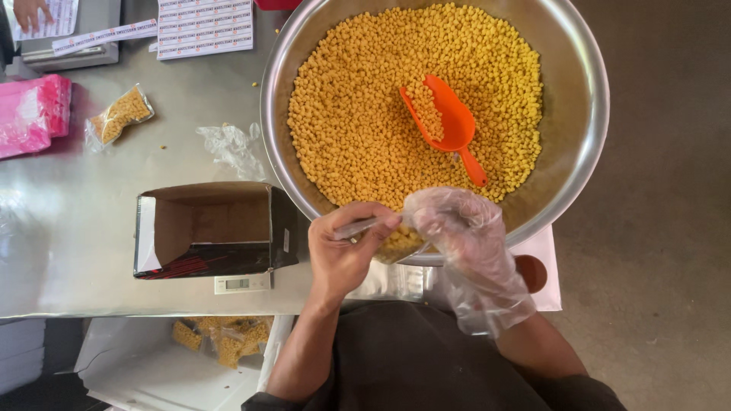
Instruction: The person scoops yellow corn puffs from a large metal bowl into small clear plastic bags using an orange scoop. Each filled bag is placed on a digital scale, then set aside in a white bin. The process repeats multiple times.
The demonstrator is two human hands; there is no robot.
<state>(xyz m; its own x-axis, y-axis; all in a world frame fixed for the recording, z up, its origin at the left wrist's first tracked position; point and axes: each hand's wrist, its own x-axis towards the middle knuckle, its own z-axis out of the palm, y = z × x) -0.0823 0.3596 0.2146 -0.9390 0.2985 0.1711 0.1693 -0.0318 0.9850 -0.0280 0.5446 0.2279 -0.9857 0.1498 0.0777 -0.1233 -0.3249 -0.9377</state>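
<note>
two hands at six o'clock of bowl (586,152): left hand (343,251) and gloved right hand (464,236) pinch pouch (396,243) at its mouth, held over rim to catch spills; scoop (445,122) parked in snack.

**Packets, labels and a scale readout on the steel table**

A small clear pouch (384,242) of yellow snack pieces is pinched between the left hand (344,255) and the gloved right hand (466,237). A filled clear packet (120,116) lies at the table's left, beside a pink packet stack (32,114). White label strips (204,27) lie along the top edge. An open dark cardboard box (213,228) sits over a scale display (241,283), its digits too small to tell. More filled packets (221,336) lie below the table.
</note>
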